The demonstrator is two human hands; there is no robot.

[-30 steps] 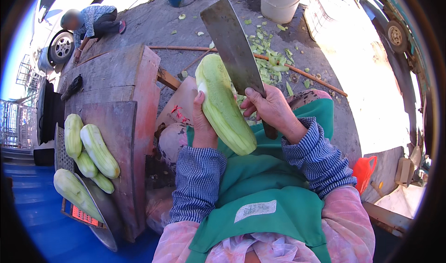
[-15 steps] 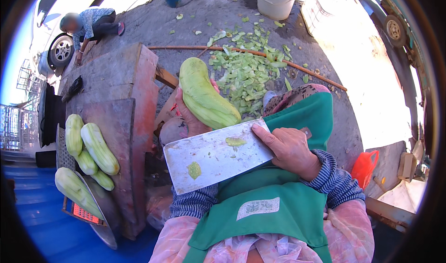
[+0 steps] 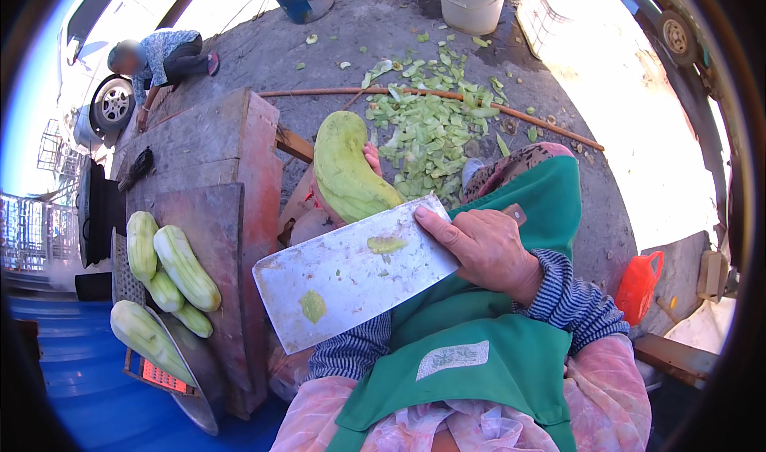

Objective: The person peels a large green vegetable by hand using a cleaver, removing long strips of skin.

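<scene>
My right hand (image 3: 488,251) is closed round the handle of a wide cleaver (image 3: 351,270), thumb resting on the blade. Flat and broad, the blade has bits of green peel stuck to its face. Beyond it, my left hand (image 3: 373,158) grips a large curved pale-green gourd (image 3: 349,165), held up at a tilt; its lower end goes behind the blade. Only some fingertips and a little of the palm side of that hand show. The gourd's lower part looks partly peeled, with long pale strips along it.
Several peeled gourds (image 3: 187,267) lie on a wooden bench (image 3: 203,145) at left, beside a metal tray. A heap of peelings (image 3: 431,129) and a long stick (image 3: 550,125) lie on the ground ahead. Buckets (image 3: 472,1) stand behind. Another person (image 3: 163,61) bends down at far left.
The cleaver has shifted left and slightly down and now covers more of my left hand. The gourd has turned a little more upright. The whole view has shifted slightly.
</scene>
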